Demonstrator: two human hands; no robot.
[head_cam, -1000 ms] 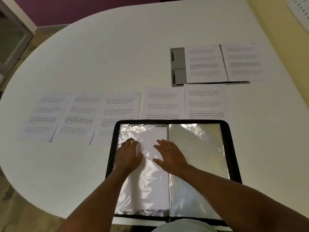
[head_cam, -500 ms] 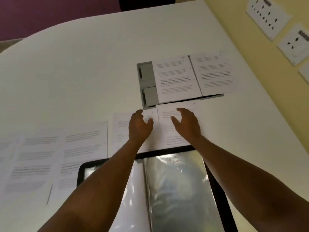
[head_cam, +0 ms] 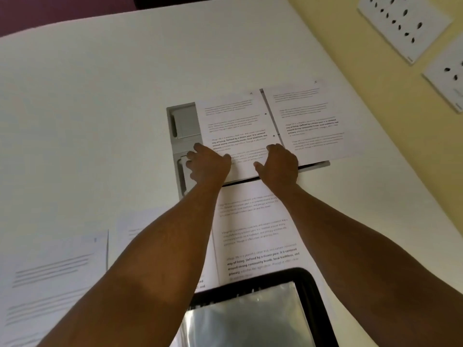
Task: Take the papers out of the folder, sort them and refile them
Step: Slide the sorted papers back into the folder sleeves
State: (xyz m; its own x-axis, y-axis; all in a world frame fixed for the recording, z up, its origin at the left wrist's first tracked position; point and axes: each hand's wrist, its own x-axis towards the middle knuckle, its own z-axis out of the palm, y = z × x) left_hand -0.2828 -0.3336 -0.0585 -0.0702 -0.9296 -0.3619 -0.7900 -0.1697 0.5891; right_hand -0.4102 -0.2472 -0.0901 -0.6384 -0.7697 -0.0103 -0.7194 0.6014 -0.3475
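Folder (head_cam: 313,291): at 6 o'clock, nearest, open; its shiny plastic sleeve (head_cam: 250,321) looks empty from here.
Near sheet (head_cam: 253,234): just beyond the folder, between the forearms; a dragged wrist could skew it.
Left papers (head_cam: 55,271): at 8 o'clock, laid out flat, blurred.
Left hand (head_cam: 208,166): fingers bent down on the far sheet's left edge; whether it pinches, I cannot tell.
Right hand (head_cam: 279,164): spread flat, thumb out, pressing the same sheet's lower edge.
Far sheet (head_cam: 235,131): at 12 o'clock, lying on a grey tray (head_cam: 183,126); uneven pull could crease it.
Neighbour sheet (head_cam: 308,123): at 1 o'clock, just beside; likely nudged out of order.
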